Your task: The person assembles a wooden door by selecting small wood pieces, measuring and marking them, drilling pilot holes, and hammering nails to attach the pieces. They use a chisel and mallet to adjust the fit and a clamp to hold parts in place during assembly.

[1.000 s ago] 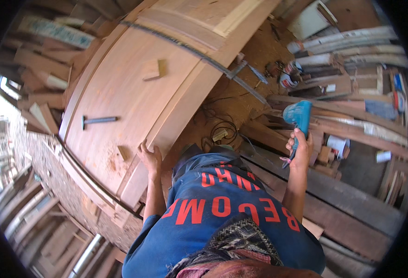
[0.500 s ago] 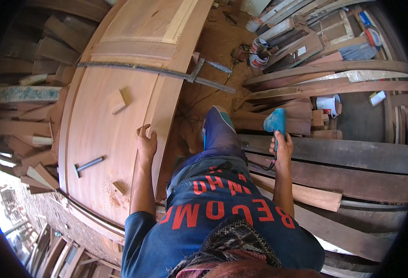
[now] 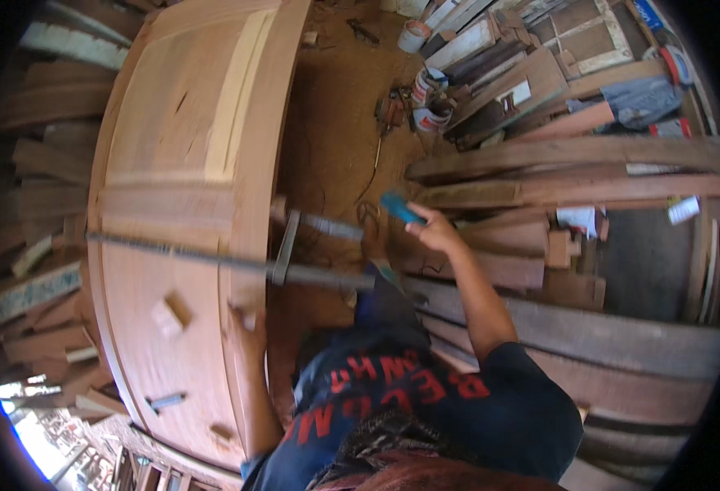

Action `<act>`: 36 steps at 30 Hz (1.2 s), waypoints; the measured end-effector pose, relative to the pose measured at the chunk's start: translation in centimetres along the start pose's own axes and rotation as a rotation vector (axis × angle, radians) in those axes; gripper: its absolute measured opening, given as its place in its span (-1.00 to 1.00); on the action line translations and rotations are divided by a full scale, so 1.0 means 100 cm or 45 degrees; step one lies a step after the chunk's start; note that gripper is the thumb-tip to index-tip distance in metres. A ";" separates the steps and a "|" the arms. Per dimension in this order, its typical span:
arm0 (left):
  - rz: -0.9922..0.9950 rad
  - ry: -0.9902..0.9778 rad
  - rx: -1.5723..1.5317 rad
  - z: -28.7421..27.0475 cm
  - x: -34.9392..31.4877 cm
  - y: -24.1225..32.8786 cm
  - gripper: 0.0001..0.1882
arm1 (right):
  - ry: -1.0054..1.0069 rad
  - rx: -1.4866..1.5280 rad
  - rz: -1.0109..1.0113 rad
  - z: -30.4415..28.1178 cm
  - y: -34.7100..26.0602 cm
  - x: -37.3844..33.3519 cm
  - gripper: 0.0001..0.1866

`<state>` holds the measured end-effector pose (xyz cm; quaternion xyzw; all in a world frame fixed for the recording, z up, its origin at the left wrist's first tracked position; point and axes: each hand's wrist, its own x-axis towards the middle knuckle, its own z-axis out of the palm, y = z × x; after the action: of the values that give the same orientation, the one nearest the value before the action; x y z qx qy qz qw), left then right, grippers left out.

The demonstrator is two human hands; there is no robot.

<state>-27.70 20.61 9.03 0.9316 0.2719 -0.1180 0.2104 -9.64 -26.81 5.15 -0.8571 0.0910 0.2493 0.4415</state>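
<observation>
A large wooden door panel [image 3: 180,164] lies flat in front of me, with a long metal bar clamp [image 3: 213,260] across it. My left hand [image 3: 245,323] rests on the panel's right edge, fingers on the wood. My right hand [image 3: 434,229] is raised to the right and holds a small blue power tool [image 3: 401,208] over the stacked planks. A small wood block [image 3: 170,311] and a hammer [image 3: 166,401] lie on the panel near my left hand.
Long planks [image 3: 573,155] are stacked at the right. Paint cans [image 3: 429,98] and tools sit on the sawdust floor [image 3: 335,123] beyond the door. More timber [image 3: 41,204] is piled at the left. A cable [image 3: 372,176] runs across the floor.
The view has swung so the door sits more upright in frame. My right hand with the blue tool has lifted and moved forward. My left hand stays on the door's edge.
</observation>
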 end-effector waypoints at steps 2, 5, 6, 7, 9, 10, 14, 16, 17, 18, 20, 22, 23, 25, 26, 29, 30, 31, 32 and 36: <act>-0.085 -0.077 0.074 -0.007 -0.001 0.009 -0.13 | -0.272 -0.205 -0.052 0.009 0.025 0.098 -0.31; -0.212 -0.107 0.103 -0.012 0.001 0.021 -0.24 | -0.547 -0.522 0.123 0.041 0.090 0.228 -0.30; -0.277 -0.111 0.037 -0.003 0.000 0.018 -0.22 | -0.586 -0.590 0.131 0.048 0.112 0.271 -0.33; -0.347 -0.116 -0.018 -0.002 -0.007 0.011 -0.18 | -0.634 -0.650 0.140 0.063 0.134 0.304 -0.36; -0.382 -0.118 0.013 -0.003 -0.006 0.014 -0.18 | -0.709 -0.799 0.177 0.082 0.172 0.362 -0.37; -0.395 -0.130 0.039 -0.005 0.006 0.025 -0.18 | -0.742 -0.896 0.215 0.082 0.192 0.394 -0.35; -0.745 -0.030 -0.285 0.004 -0.003 0.011 -0.33 | -0.855 -1.255 0.270 0.087 0.229 0.487 -0.39; -0.825 0.020 -0.368 0.004 -0.018 -0.002 -0.39 | -0.771 -1.323 0.297 0.086 0.225 0.507 -0.42; -0.682 -0.104 -0.128 0.005 0.012 0.017 -0.27 | -0.683 -1.323 0.358 0.075 0.231 0.509 -0.43; -0.580 -0.195 0.116 0.000 0.017 0.042 -0.14 | -0.631 -1.310 0.374 0.074 0.227 0.514 -0.44; -0.621 -0.171 0.109 0.003 0.005 0.044 -0.15 | -0.521 -1.202 0.387 0.078 0.216 0.513 -0.45; -0.643 -0.169 0.061 0.000 0.023 0.050 -0.15 | -0.349 -0.969 0.450 0.084 0.234 0.495 -0.44; -0.632 -0.167 0.066 0.000 0.020 0.051 -0.16 | -0.310 -0.883 0.302 0.090 0.218 0.484 -0.45; -0.563 -0.140 0.152 0.002 0.015 0.059 -0.16 | -0.233 -0.717 0.043 0.099 0.180 0.446 -0.48; -0.632 -0.148 0.103 -0.001 0.020 0.076 -0.17 | -0.195 -0.635 -0.071 0.103 0.156 0.420 -0.51; -0.570 -0.070 0.058 -0.009 0.020 0.078 -0.21 | -0.387 -0.197 0.092 0.120 0.125 0.344 -0.58; -0.577 -0.064 0.075 -0.010 0.009 0.064 -0.21 | -0.529 -0.179 0.104 0.128 0.129 0.320 -0.60; -0.550 -0.048 0.094 -0.008 0.003 0.055 -0.20 | -0.632 -0.437 0.028 0.134 0.144 0.300 -0.62; -0.498 -0.027 0.151 -0.009 0.005 0.053 -0.21 | -0.611 -0.282 0.048 0.134 0.136 0.271 -0.65; -0.312 0.154 -0.044 -0.024 -0.007 0.038 -0.34 | -0.517 -0.170 0.032 0.129 0.181 0.161 -0.74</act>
<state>-25.89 18.54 12.62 0.8930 0.3979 -0.0817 0.1936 -7.06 -26.17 -22.18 -0.8156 -0.0060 0.4276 0.3898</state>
